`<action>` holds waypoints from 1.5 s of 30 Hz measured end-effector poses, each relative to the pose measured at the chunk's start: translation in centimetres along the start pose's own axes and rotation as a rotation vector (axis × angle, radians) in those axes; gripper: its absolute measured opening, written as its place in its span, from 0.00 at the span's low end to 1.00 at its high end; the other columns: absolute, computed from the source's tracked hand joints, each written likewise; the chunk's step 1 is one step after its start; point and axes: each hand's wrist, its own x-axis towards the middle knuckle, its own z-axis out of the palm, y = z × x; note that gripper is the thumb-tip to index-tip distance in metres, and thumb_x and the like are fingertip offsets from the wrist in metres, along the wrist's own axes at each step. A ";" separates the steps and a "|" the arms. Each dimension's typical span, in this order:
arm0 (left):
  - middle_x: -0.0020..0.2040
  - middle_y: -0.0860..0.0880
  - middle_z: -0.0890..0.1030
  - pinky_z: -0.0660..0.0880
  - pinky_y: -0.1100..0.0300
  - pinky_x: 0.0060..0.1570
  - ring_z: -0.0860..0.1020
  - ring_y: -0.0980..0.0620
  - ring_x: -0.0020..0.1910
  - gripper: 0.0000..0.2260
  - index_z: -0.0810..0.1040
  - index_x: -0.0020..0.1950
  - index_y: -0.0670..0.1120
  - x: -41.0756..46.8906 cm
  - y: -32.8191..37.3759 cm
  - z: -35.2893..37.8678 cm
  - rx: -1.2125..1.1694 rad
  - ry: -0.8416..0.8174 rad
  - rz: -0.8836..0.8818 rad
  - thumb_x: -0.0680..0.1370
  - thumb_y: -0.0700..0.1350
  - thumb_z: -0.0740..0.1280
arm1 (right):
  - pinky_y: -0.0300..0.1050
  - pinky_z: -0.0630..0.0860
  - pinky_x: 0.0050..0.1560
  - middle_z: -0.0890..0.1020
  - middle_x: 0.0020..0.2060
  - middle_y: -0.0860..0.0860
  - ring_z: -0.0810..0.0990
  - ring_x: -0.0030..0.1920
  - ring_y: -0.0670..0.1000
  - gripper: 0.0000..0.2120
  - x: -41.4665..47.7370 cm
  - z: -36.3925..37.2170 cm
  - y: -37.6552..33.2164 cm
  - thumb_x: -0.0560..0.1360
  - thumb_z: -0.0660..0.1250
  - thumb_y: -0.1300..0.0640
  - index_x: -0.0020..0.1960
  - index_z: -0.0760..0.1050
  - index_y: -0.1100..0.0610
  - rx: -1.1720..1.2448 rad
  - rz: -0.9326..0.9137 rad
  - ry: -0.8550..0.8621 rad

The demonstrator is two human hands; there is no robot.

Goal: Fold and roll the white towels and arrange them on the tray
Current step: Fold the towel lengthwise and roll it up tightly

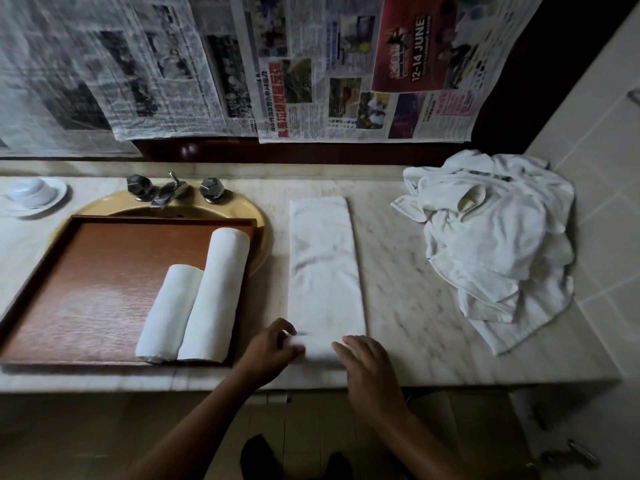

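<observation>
A white towel folded into a long narrow strip (323, 265) lies on the marble counter, running away from me. Its near end is curled into the start of a roll. My left hand (273, 344) pinches that rolled end at its left side. My right hand (367, 365) rests on its right side with fingers bent over the roll. A brown wooden tray (104, 282) sits over the sink to the left. Two rolled white towels lie side by side on the tray, a longer one (216, 292) and a shorter one (169, 313) to its left.
A heap of loose white towels (491, 244) is piled at the counter's right end by the tiled wall. Taps and spout (171, 190) stand behind the tray. A white dish (33, 194) sits far left. Newspaper sheets (311, 64) hang behind.
</observation>
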 end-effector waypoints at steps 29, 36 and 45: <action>0.71 0.48 0.75 0.75 0.47 0.59 0.76 0.45 0.68 0.28 0.66 0.76 0.47 -0.5 -1.5 1.7 0.778 -0.036 0.424 0.79 0.54 0.69 | 0.48 0.74 0.62 0.70 0.73 0.51 0.75 0.66 0.56 0.29 3.5 -2.6 3.7 0.79 0.67 0.57 0.76 0.59 0.45 0.165 0.154 -0.599; 0.71 0.55 0.68 0.70 0.54 0.60 0.72 0.52 0.66 0.21 0.68 0.71 0.52 -3.4 -0.9 0.8 0.563 -0.067 0.400 0.80 0.56 0.65 | 0.33 0.68 0.63 0.71 0.64 0.40 0.73 0.63 0.43 0.25 1.4 -2.8 4.8 0.72 0.76 0.50 0.68 0.75 0.48 0.362 0.178 -0.540; 0.61 0.56 0.70 0.73 0.60 0.56 0.73 0.57 0.56 0.35 0.74 0.72 0.52 -2.6 -1.9 1.1 0.355 -0.053 0.253 0.74 0.73 0.58 | 0.39 0.74 0.60 0.78 0.57 0.37 0.76 0.58 0.40 0.21 1.7 -3.7 5.5 0.70 0.75 0.40 0.58 0.70 0.29 0.503 0.395 -0.499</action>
